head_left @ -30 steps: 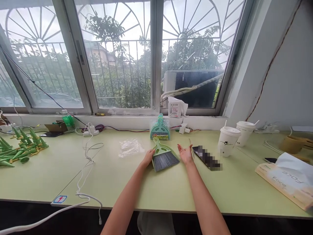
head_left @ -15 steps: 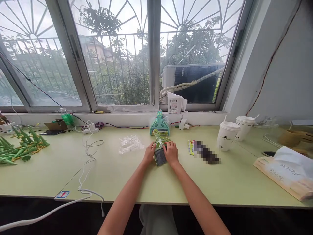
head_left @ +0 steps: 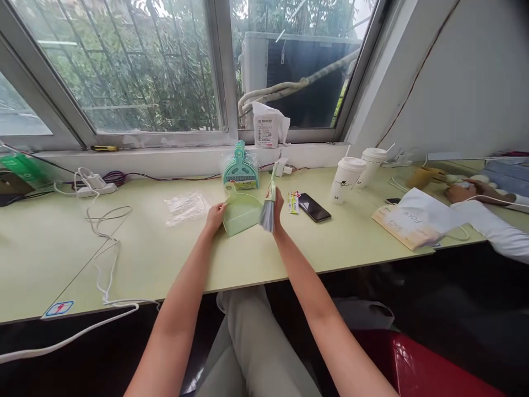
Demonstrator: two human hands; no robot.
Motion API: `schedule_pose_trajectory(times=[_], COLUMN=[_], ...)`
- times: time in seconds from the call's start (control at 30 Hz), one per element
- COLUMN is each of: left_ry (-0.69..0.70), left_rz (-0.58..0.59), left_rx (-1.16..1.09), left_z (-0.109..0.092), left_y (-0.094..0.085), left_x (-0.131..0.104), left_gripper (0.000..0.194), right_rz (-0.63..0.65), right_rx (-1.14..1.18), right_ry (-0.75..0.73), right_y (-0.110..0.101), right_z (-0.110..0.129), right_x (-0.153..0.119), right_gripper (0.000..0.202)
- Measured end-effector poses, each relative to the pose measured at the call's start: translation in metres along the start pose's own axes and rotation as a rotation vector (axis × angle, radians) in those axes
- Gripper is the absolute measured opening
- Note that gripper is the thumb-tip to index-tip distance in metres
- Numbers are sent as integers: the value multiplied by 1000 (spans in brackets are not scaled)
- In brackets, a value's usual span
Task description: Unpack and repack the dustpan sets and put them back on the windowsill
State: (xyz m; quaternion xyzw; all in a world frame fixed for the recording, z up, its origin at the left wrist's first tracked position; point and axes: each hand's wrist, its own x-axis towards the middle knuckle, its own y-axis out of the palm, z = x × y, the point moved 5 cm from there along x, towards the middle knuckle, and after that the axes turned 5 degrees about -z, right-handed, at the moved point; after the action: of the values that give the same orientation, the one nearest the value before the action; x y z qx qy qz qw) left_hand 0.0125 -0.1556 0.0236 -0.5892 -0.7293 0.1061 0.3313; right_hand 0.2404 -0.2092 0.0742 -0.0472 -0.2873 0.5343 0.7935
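Note:
A small light green dustpan [head_left: 242, 214] is held at its left edge by my left hand [head_left: 215, 216], its handle pointing toward the window. My right hand [head_left: 278, 209] is closed around a small hand brush [head_left: 268, 212], which stands upright with its grey bristles down, beside the dustpan's right edge. Just behind, against the wall, stands a stack of teal dustpan-and-brush sets [head_left: 240, 168] in clear wrapping. Crumpled clear plastic bags [head_left: 187, 208] lie left of my left hand. A colourful label card [head_left: 293, 202] and a black phone [head_left: 314, 208] rest right of my right hand.
Two white lidded cups [head_left: 348, 179] with straws stand to the right, near a tissue pack [head_left: 407, 223]. Another person's sleeved arm [head_left: 502, 226] reaches onto the table at far right. White cables [head_left: 101, 264] and a power strip [head_left: 97, 187] lie left. A paper packet [head_left: 268, 127] sits on the sill.
The brush has come apart from the dustpan and is now in my right hand, to the right. My left hand keeps the dustpan. The view has tilted down and turned right.

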Motion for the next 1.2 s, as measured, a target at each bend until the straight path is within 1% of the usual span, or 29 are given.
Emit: schedule_pose_trajectory(times=[0.07, 0.1, 0.17, 0.23, 0.3, 0.4, 0.5, 0.6, 0.67, 0.73, 0.8, 0.87, 0.9, 0.93, 0.97, 1.03, 1.07, 1.1, 1.13, 1.2], left_ry=[-14, -22, -46, -80, -115, -141, -154, -180, -196, -202, -208, -201, -185, -153, -105, 27, 101, 169, 228, 328], left_rz=[-36, -36, -28, -30, -36, -56, -97, -104, -79, -65, -78, -98, -90, -49, 33, 267, 359, 392, 349, 140], left_rx=[160, 225, 326, 371, 374, 348, 333, 358, 376, 395, 424, 452, 445, 404, 325, 93, -16, -83, -96, 12], left_z=[8, 13, 22, 30, 34, 32, 26, 24, 24, 24, 22, 16, 10, 4, -4, -24, -34, -42, -48, -51], left_y=[-13, -19, -31, -40, -46, -51, -55, -58, -59, -58, -56, -49, -42, -33, -21, 4, 12, 16, 15, 3], left_x=[3, 4, 4, 3, 1, -3, -6, -9, -9, -9, -10, -12, -13, -15, -18, -25, -29, -32, -32, -30], left_gripper=[36, 34, 27, 25, 27, 34, 37, 30, 25, 21, 21, 23, 25, 29, 33, 43, 47, 49, 47, 33], right_rz=[-111, -135, -122, -75, -36, 9, 85, 147, 145, 123, 86, 51, 43, 50, 75, 153, 191, 219, 239, 258], right_rx=[-96, -178, -358, -520, -652, -788, -821, -797, -786, -759, -685, -582, -540, -513, -507, -529, -543, -551, -550, -530], right_ry=[-62, -106, -154, -159, -150, -142, -121, -63, -16, 19, 39, 39, 32, 21, 8, -15, -27, -38, -48, -59], right_y=[-19, -25, -30, -27, -21, -12, -5, -1, -1, -3, -6, -6, -5, -2, 2, 13, 18, 23, 26, 29], right_z=[-5, -8, -17, -28, -36, -41, -43, -48, -51, -51, -48, -40, -36, -32, -28, -24, -24, -24, -24, -27], right_x=[7, 10, 14, 15, 13, 10, 10, 11, 13, 14, 16, 15, 14, 11, 9, 2, -1, -3, -5, -6], right_gripper=[57, 56, 55, 54, 51, 38, 26, 26, 25, 24, 23, 24, 24, 25, 24, 21, 19, 18, 18, 18])
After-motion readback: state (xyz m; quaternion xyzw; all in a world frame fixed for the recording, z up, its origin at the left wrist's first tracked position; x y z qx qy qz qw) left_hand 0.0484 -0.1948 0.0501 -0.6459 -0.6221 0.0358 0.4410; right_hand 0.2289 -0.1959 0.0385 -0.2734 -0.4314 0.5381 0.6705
